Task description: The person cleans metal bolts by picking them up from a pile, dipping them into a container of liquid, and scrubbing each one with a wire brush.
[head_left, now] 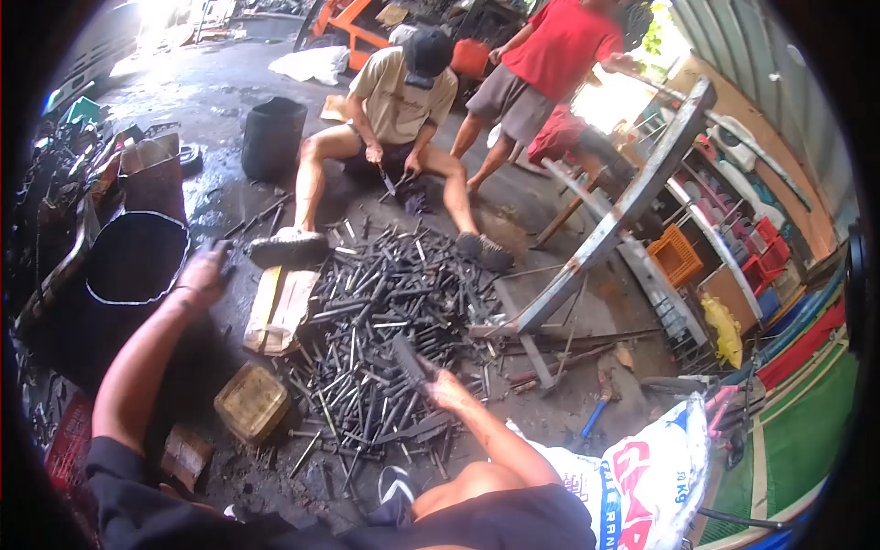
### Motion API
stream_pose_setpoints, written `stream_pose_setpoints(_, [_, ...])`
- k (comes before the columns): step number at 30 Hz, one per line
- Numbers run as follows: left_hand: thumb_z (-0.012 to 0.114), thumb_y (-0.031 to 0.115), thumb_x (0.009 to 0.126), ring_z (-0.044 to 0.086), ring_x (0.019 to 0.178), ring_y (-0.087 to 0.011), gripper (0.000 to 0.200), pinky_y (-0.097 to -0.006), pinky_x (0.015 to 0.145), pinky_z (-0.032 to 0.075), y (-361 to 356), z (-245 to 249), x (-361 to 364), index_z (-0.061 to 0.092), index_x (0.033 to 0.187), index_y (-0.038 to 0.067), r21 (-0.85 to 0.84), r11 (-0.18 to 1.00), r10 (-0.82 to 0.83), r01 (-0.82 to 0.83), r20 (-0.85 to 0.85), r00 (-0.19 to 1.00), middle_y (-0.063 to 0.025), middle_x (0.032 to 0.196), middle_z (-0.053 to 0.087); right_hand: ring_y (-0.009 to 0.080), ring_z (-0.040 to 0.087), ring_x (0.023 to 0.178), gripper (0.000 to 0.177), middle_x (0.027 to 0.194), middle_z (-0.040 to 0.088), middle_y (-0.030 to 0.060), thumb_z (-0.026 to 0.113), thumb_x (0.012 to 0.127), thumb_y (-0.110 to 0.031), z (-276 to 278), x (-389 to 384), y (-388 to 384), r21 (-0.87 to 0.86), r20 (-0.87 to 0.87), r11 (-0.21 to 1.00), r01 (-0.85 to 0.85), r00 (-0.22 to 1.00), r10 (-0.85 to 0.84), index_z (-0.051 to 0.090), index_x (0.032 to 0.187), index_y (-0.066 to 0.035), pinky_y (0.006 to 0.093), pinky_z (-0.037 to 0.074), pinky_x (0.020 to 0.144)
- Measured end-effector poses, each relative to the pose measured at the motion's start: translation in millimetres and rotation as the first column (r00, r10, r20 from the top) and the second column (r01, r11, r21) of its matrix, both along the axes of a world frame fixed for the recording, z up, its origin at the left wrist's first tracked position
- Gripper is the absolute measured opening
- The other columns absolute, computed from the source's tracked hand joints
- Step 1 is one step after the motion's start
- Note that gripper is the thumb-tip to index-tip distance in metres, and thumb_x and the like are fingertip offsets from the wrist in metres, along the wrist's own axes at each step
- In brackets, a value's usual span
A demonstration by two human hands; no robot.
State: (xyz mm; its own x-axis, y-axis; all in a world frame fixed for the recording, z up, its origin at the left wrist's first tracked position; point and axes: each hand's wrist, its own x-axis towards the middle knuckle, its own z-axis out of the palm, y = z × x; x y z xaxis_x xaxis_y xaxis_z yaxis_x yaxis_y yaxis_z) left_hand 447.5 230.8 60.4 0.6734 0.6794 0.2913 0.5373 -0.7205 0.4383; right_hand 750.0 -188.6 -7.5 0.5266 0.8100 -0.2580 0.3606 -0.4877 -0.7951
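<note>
My right hand (445,390) grips a dark flat metal bar (410,359), held over a wide heap of metal rods and bolts (376,316) on the ground. My left hand (207,271) is stretched out to the left, close to the pale rim of a black drum (186,252). Its fingers look dark and blurred, and I cannot tell whether they hold anything. Just right of that hand lies a flattened cardboard piece (275,307). Nearer to me sits a dirty yellowish square container (250,403), with a brownish block (187,456) beside it.
Across the heap a seated person (403,101) holds a tool; another in red (568,46) stands behind. A black bucket (273,137) is at the back left. A metal frame (623,202) rises at the right. Near my right side are a printed white sack (632,477) and a blue-handled tool (594,417).
</note>
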Motion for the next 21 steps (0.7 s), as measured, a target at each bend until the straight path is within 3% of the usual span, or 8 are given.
stream_pose_setpoints(1, [0.061,0.018,0.078,0.037,0.122,-0.0375,0.052,-0.0366,0.102,0.032,-26.9,4.9,16.5,0.042,0.125,0.007,0.019,1.0,0.023,-0.021,-0.082,0.996,-0.0228,0.132,0.037,0.0069,0.052,0.071,0.054,0.087,0.062,-0.0003,0.058,0.083,-0.019,12.8,-12.3,3.2,0.025,-0.064,0.999,0.024,0.998,-0.023,0.041,0.134,-0.02,0.0237,0.044,0.063])
stream_pose_setpoints(2, [0.06,0.02,0.08,0.038,0.121,-0.0385,0.051,-0.0389,0.1,0.034,-43.4,3.3,33.0,0.042,0.126,0.008,-0.113,0.993,-0.041,0.029,-0.104,0.994,-0.0233,0.131,0.038,0.0123,0.056,0.085,0.053,0.1,0.062,0.0046,0.056,0.083,-0.015,29.9,-15.6,1.4,-0.026,0.167,0.999,0.032,0.986,-0.027,0.042,0.133,-0.018,0.0275,0.046,0.075])
stream_pose_setpoints(4, [0.057,0.022,0.08,0.051,0.106,-0.0387,0.047,-0.0431,0.089,0.041,-60.1,-41.9,67.3,0.044,0.123,0.007,-0.067,0.983,-0.167,0.17,0.051,0.985,-0.025,0.111,0.053,0.0154,0.054,0.097,0.047,0.116,0.057,0.0105,0.054,0.084,-0.016,-13.3,20.8,-0.5,0.255,0.273,0.964,-0.075,0.962,0.002,0.044,0.13,-0.014,0.0301,0.044,0.083])
stream_pose_setpoints(6, [0.061,0.019,0.079,0.056,0.094,-0.0348,0.035,-0.0402,0.081,0.045,-77.4,-84.1,99.1,0.052,0.109,0.003,-0.163,0.934,-0.286,0.318,0.194,0.939,-0.018,0.099,0.059,0.0163,0.056,0.098,0.049,0.119,0.056,0.0096,0.053,0.083,-0.01,17.4,18.4,3.9,0.163,0.035,0.972,0.172,0.983,-0.18,0.042,0.131,-0.008,0.0288,0.046,0.083])
stream_pose_setpoints(8, [0.062,0.019,0.079,0.058,0.093,-0.0304,0.035,-0.0374,0.079,0.046,-104.1,-119.2,121.7,0.053,0.109,0.003,-0.264,0.922,-0.271,0.284,0.087,0.959,-0.0167,0.1,0.06,0.007,0.043,0.045,0.054,0.071,0.056,-0.0011,0.059,0.082,-0.015,2.3,41.1,-10.0,0.055,-0.2,0.91,0.411,0.898,-0.393,0.041,0.133,-0.021,0.0227,0.035,0.034])
stream_pose_setpoints(13, [0.058,0.021,0.079,0.059,0.092,-0.0325,0.029,-0.0389,0.079,0.047,-138.2,-179.6,160.8,0.059,0.103,0.006,-0.338,0.874,-0.286,0.349,0.221,0.932,-0.0163,0.097,0.062,0.0031,0.038,0.047,0.059,0.067,0.051,-0.0043,0.062,0.082,-0.017,-1.4,71.9,-40.4,0.267,-0.25,0.879,0.396,0.909,-0.334,0.038,0.135,-0.017,0.0198,0.033,0.037])
stream_pose_setpoints(17, [0.054,0.019,0.08,0.058,0.093,-0.0341,0.027,-0.0416,0.081,0.046,-142.3,-203.5,189.5,0.06,0.105,0.013,-0.315,0.911,-0.24,0.268,0.125,0.963,-0.0168,0.096,0.062,0.0037,0.038,0.047,0.056,0.061,0.044,-0.0041,0.06,0.083,-0.017,-8.4,80.6,-48.4,0.174,-0.226,0.864,0.473,0.873,-0.432,0.037,0.135,-0.015,0.0188,0.033,0.038])
stream_pose_setpoints(21, [0.05,0.02,0.082,0.052,0.104,-0.0355,0.034,-0.043,0.087,0.044,-161.0,-171.7,223.0,0.055,0.115,0.018,-0.204,0.958,-0.248,0.2,-0.246,0.937,-0.0193,0.112,0.052,0.0037,0.037,0.045,0.058,0.059,0.042,-0.005,0.057,0.085,-0.016,-25.2,89.8,-45.9,0.152,-0.303,0.867,0.474,0.857,-0.416,0.032,0.138,-0.017,0.019,0.034,0.036])
